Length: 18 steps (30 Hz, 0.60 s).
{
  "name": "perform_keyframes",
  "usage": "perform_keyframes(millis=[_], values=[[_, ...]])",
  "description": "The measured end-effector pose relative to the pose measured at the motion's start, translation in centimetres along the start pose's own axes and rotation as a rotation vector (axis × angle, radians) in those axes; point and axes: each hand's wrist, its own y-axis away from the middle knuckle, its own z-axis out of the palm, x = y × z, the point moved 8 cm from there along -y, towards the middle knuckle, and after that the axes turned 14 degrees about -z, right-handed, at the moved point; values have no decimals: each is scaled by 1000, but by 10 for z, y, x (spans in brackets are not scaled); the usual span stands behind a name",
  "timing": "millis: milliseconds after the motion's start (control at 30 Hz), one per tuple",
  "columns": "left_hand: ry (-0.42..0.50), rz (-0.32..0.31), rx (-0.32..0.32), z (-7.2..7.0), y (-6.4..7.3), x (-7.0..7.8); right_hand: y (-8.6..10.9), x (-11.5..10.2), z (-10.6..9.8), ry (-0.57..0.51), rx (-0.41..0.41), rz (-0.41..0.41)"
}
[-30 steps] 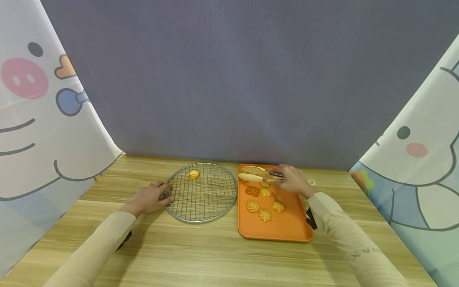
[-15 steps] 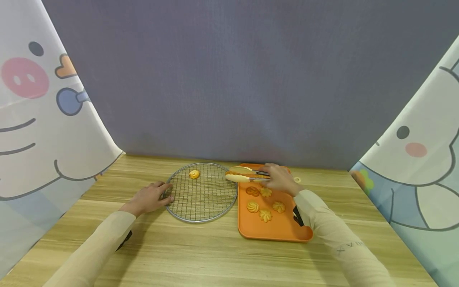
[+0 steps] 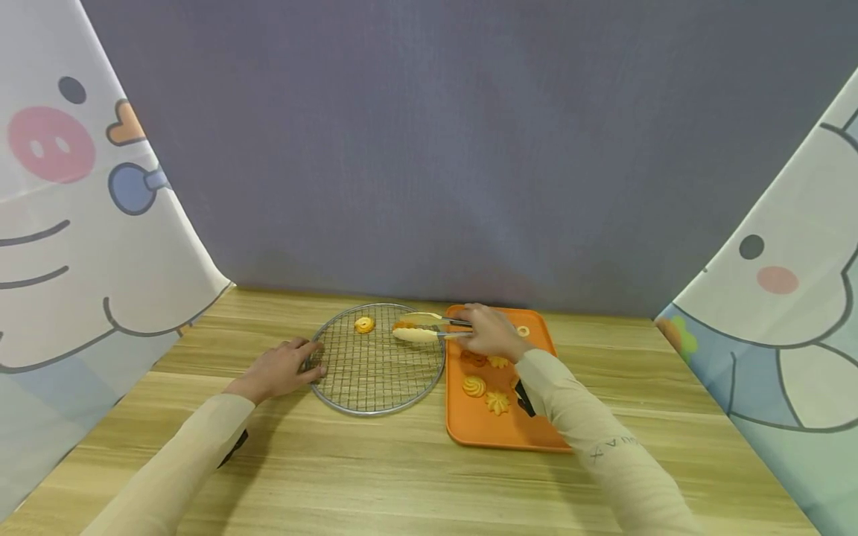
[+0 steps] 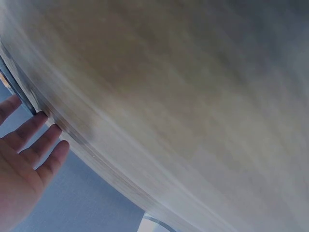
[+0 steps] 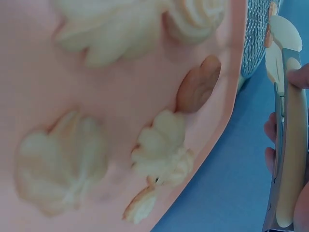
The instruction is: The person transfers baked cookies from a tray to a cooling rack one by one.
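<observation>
Cream-tipped food tongs [image 3: 417, 336] are gripped in my right hand [image 3: 491, 333], which is above the back of the orange tray [image 3: 496, 436]. Between the tong tips, over the right part of the round wire rack [image 3: 372, 412], is an orange-brown cookie [image 5: 268, 36], mostly hidden in the head view. My left hand [image 3: 278, 371] rests at the rack's left rim, its fingers fairly straight in the left wrist view and touching the edge. One ring-shaped cookie [image 3: 364, 324] lies on the rack near the back. Several cookies, among them a swirled one [image 3: 474, 386], lie on the tray.
Rack and tray stand side by side on a wooden table [image 3: 348, 476]. A grey backdrop [image 3: 429, 149] rises behind them. Cartoon-printed cloths hang on the left [image 3: 53, 223] and right [image 3: 791, 335].
My right hand has moved left, carrying the tongs and cookie from above the tray to over the rack. My left hand has stayed at the rim.
</observation>
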Motion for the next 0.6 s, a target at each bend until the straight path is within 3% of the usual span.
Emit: perform_keyframes(millis=[600], values=[[4,17,14,0,0,0,-30,-3,15,12,26,25]])
